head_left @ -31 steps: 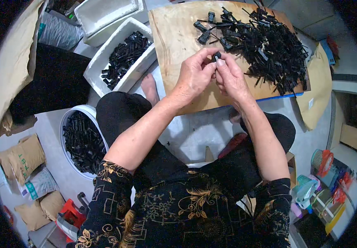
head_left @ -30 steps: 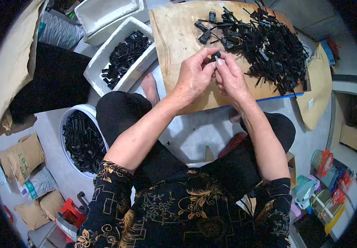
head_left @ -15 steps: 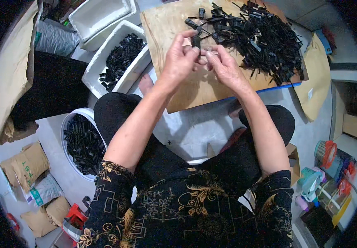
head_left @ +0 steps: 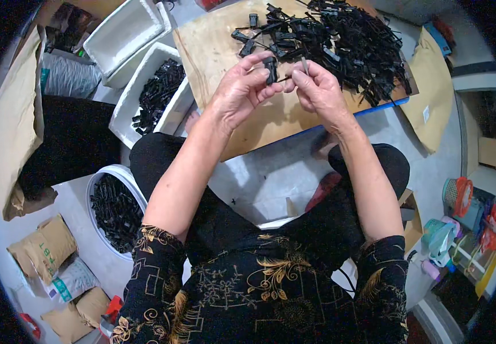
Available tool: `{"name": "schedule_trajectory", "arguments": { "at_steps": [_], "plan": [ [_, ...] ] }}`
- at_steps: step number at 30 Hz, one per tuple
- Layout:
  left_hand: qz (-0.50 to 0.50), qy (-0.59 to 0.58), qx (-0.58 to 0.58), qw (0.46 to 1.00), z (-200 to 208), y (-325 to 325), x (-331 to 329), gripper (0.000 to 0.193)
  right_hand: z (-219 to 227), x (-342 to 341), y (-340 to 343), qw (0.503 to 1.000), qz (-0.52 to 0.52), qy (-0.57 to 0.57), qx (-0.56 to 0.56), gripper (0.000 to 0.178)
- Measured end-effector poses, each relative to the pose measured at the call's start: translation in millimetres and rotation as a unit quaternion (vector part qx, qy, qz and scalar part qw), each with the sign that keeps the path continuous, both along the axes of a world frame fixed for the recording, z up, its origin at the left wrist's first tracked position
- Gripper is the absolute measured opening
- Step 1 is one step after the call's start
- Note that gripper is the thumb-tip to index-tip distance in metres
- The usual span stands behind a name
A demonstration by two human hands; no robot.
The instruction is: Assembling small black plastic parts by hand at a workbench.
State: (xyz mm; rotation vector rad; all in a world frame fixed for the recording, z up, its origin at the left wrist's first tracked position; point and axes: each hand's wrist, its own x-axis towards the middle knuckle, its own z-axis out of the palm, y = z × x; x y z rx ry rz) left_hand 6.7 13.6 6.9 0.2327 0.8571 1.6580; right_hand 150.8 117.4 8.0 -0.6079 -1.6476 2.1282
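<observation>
Over the near edge of a wooden board [head_left: 219, 57], my two hands work close together. My left hand [head_left: 235, 92] pinches a small black plastic part [head_left: 270, 69] between thumb and fingers. From its lower end a thin dark stem points toward my right fingertips. My right hand [head_left: 321, 93] is closed, with a thin grey strip [head_left: 304, 66] standing up between thumb and forefinger; its kind is unclear. Beyond my hands lies a large heap of black plastic parts [head_left: 339, 49] with thin stems. A few loose parts [head_left: 253, 21] lie left of the heap.
A white foam box [head_left: 123, 114] with black parts stands left of the board, near more foam boxes [head_left: 110, 34]. By my left knee is a white bucket [head_left: 94, 215] of black pieces. Paper sacks [head_left: 44, 246] lie lower left; bags and a basket [head_left: 450, 193] sit right.
The whole view has shifted slightly. My hands have drawn a little apart, and the black part in my left hand shows more plainly. The grey strip now shows above my right fingers.
</observation>
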Motion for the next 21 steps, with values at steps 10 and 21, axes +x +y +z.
{"name": "schedule_trajectory", "arguments": {
  "at_steps": [10,21],
  "plan": [
    [-0.118,0.119,0.024,0.986,7.2,-2.5,10.4,0.037,1.4,6.3,4.9,0.995,0.025,-0.026,-0.092,0.015],
    [-0.143,0.244,-0.017,0.959,8.0,-16.9,1.4,0.038,-5.4,-8.1,-2.8,0.995,0.073,-0.044,-0.055,0.017]
  ]
}}
